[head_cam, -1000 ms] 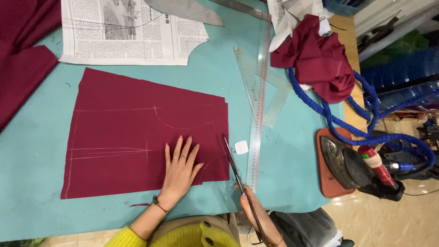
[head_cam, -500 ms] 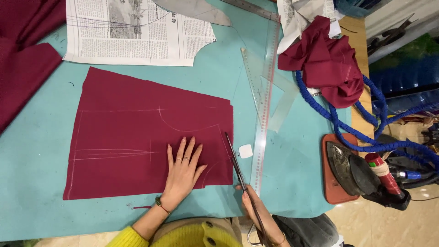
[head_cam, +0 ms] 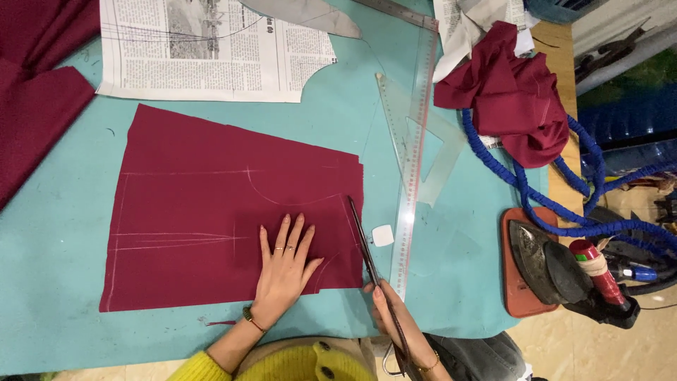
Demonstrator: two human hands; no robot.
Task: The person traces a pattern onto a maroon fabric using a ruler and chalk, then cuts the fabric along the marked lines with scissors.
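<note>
A dark red fabric piece (head_cam: 211, 204) with chalk lines lies flat on the teal table (head_cam: 56, 240). My left hand (head_cam: 282, 271) rests on it palm down, fingers spread, near its lower right corner. My right hand (head_cam: 395, 328) grips long scissors (head_cam: 363, 247) whose blades run along the fabric's right edge, pointing away from me. A small white piece of chalk (head_cam: 383, 235) sits just right of the blades.
A long clear ruler (head_cam: 412, 162) and a clear set square (head_cam: 437, 152) lie right of the fabric. A newspaper pattern (head_cam: 211, 49) lies at the back. Crumpled red cloth (head_cam: 508, 92), a blue corded hose (head_cam: 543, 197) and an iron (head_cam: 550, 264) on an orange pad (head_cam: 515, 296) sit at the right edge.
The view has shifted slightly. My left hand stays flat on the fabric and the scissors remain along the right edge, with little visible motion.
</note>
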